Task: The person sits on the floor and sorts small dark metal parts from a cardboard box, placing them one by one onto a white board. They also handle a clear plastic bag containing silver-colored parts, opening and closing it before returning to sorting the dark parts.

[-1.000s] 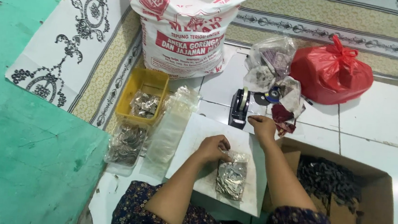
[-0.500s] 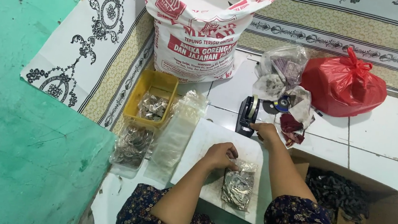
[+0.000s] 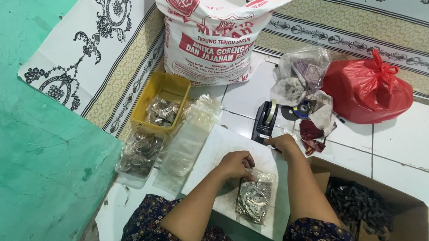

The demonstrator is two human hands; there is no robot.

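In the head view, the small clear bag (image 3: 255, 197) filled with little silvery pieces lies flat on the white board (image 3: 211, 159) in front of my knees. My left hand (image 3: 236, 165) rests on the top end of this bag. The fingers (image 3: 247, 176) are curled down and pressed together on the folded mouth of the bag, holding it against the board. The rest of the bag lies below my fingers, toward my lap.

My right hand (image 3: 283, 143) is further from me, at the far edge of the board. It touches the black tape dispenser (image 3: 265, 121), which stands on the tiled floor (image 3: 408, 148). The fingers of this hand are bent toward the dispenser, but I cannot tell if they pinch something or only touch it.

My left forearm comes up from the lower left and my right forearm from the lower right, so both arms point away from my body, the right one reaching further.

On my left are a pile of empty clear bags (image 3: 191, 134), a yellow tray (image 3: 162, 102) with filled bags and 1 more filled bag (image 3: 141, 153) beside it. On my right stands a cardboard box (image 3: 407, 225) with dark pieces inside.
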